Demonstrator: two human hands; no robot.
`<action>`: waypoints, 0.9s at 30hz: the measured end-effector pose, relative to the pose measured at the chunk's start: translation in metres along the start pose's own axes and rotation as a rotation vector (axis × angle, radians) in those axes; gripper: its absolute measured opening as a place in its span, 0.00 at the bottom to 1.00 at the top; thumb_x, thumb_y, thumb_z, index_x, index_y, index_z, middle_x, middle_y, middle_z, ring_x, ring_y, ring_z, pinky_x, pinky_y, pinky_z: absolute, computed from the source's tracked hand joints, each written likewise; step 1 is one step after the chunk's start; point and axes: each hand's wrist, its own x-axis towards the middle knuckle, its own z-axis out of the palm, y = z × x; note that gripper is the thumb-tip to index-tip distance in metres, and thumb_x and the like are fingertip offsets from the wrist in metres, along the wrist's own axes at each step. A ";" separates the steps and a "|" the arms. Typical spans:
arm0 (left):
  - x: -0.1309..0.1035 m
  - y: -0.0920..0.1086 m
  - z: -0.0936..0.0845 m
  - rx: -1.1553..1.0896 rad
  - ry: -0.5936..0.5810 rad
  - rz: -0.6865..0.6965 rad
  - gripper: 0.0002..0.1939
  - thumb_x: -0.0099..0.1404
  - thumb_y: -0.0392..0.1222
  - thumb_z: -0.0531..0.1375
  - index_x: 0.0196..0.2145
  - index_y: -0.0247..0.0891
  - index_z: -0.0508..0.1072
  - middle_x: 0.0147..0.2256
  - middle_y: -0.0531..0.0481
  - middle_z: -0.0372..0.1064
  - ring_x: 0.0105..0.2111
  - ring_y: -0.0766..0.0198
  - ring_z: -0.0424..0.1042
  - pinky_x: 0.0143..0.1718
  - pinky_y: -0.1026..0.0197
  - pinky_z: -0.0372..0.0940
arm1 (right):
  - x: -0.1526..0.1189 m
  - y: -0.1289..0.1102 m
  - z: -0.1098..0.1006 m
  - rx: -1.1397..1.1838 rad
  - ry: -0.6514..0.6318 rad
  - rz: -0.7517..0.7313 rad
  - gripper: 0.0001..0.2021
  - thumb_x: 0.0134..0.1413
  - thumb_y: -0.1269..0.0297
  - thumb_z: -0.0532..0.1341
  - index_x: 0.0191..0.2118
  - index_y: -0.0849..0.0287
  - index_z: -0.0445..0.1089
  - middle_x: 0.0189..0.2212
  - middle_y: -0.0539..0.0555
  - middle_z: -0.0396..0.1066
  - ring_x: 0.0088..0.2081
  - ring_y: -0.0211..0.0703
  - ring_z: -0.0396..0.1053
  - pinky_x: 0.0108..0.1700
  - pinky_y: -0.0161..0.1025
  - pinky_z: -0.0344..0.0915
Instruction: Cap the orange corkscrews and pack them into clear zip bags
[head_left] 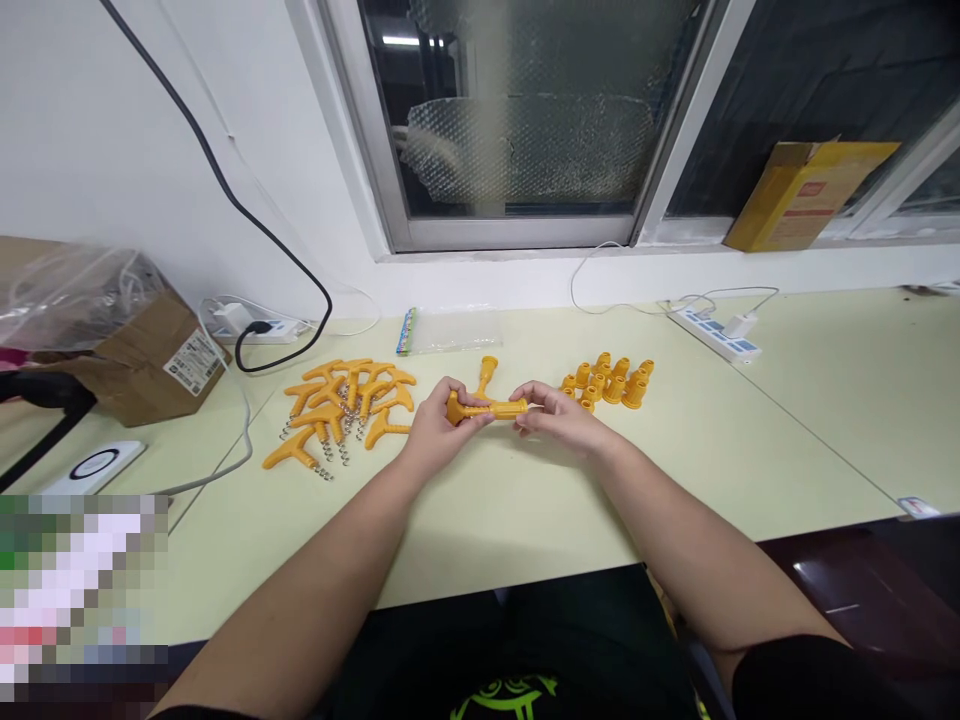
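Our left hand [441, 422] grips a yellow T-handle [454, 409], our right hand [561, 418] the sleeve [508, 410] in line with it. From our hands, bare-spiralled corkscrews [304, 449] lie at nine o'clock, loose yellow sleeves [615, 388] between two and three, a sleeved corkscrew [488, 368] at twelve.

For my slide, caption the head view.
Left hand holds a yellow corkscrew, right hand its cover, above a table.

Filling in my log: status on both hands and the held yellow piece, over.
Left hand gripping yellow piece at one end; right hand at its other end. Second yellow piece lying just beyond. Nothing seen blocking either hand.
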 end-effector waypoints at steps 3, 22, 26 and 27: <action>0.005 -0.004 -0.003 -0.092 0.011 -0.043 0.25 0.62 0.46 0.72 0.37 0.43 0.57 0.37 0.49 0.80 0.44 0.59 0.81 0.49 0.55 0.72 | 0.001 0.001 -0.003 -0.044 0.016 -0.045 0.20 0.50 0.62 0.75 0.49 0.54 0.75 0.41 0.49 0.76 0.38 0.36 0.76 0.46 0.37 0.73; 0.006 0.000 0.007 -0.199 0.085 -0.251 0.25 0.59 0.50 0.71 0.38 0.44 0.56 0.33 0.58 0.72 0.22 0.72 0.66 0.27 0.65 0.62 | 0.002 0.001 0.006 -0.048 0.096 -0.004 0.22 0.58 0.52 0.70 0.53 0.51 0.67 0.34 0.47 0.75 0.29 0.38 0.75 0.36 0.39 0.74; 0.008 -0.008 0.008 -0.311 0.059 -0.394 0.25 0.55 0.46 0.72 0.39 0.43 0.58 0.32 0.57 0.71 0.24 0.70 0.70 0.30 0.64 0.65 | 0.003 0.003 0.005 -0.103 0.182 0.015 0.23 0.53 0.54 0.72 0.50 0.53 0.68 0.29 0.45 0.72 0.27 0.38 0.72 0.35 0.39 0.73; 0.008 -0.010 0.007 -0.314 0.052 -0.413 0.24 0.54 0.44 0.72 0.39 0.42 0.60 0.34 0.55 0.73 0.27 0.68 0.73 0.32 0.62 0.67 | 0.004 0.004 0.005 -0.105 0.207 0.016 0.23 0.51 0.54 0.73 0.50 0.54 0.68 0.29 0.45 0.71 0.27 0.38 0.72 0.34 0.39 0.73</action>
